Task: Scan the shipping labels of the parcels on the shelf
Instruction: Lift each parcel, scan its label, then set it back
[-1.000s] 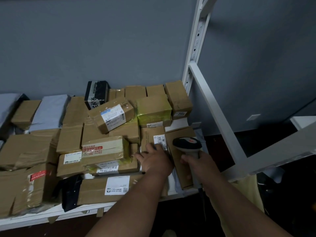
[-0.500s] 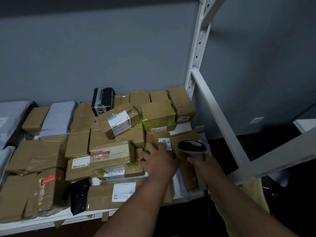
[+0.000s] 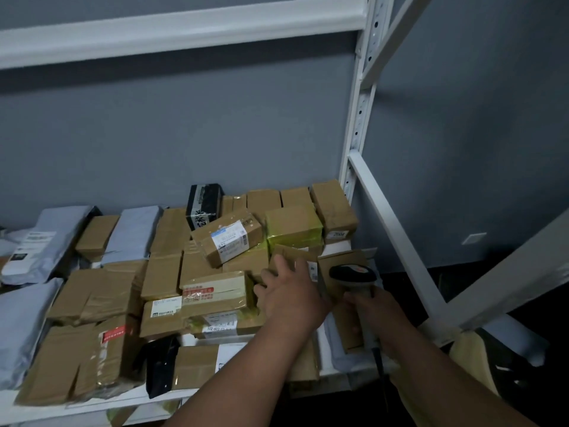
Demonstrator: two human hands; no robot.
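Observation:
Brown cardboard parcels (image 3: 228,241) with white shipping labels lie piled on a white shelf (image 3: 92,405). My left hand (image 3: 289,294) lies on a small brown box (image 3: 289,252) in the pile, fingers curled over its near edge; a label strip shows beside my knuckles. My right hand (image 3: 374,312) grips the handle of a grey barcode scanner (image 3: 352,272), whose dark head points at that box. A tall narrow box (image 3: 341,266) stands just behind the scanner.
Grey plastic mailers (image 3: 37,245) lie at the shelf's left end, and a black packet (image 3: 161,362) sits near the front edge. A white upright (image 3: 358,118) and slanted brace (image 3: 397,238) bound the right side. An upper shelf beam (image 3: 184,29) runs overhead.
The view has tilted upward, so the upper shelf beam now shows. My left hand has stayed on the small box and my right hand keeps the scanner beside it.

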